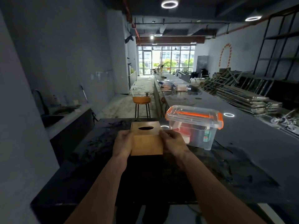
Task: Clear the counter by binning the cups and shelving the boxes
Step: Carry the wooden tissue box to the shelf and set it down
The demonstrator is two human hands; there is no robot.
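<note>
Gripping wooden tissue box (146, 139): left hand (123, 145), right hand (174, 145); lidded clear bin (194, 125) beside, contents blurred.

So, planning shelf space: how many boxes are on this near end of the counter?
2. A wooden tissue box held between the left hand and right hand, and a clear lidded storage box just right of it. Containers farther along are too blurred to count.

a box (146, 139) is held over the counter (90, 167) between the left hand (123, 144) and right hand (174, 145); a lidded bin (194, 125) is set just right of it, a stool (142, 104) behind.
</note>
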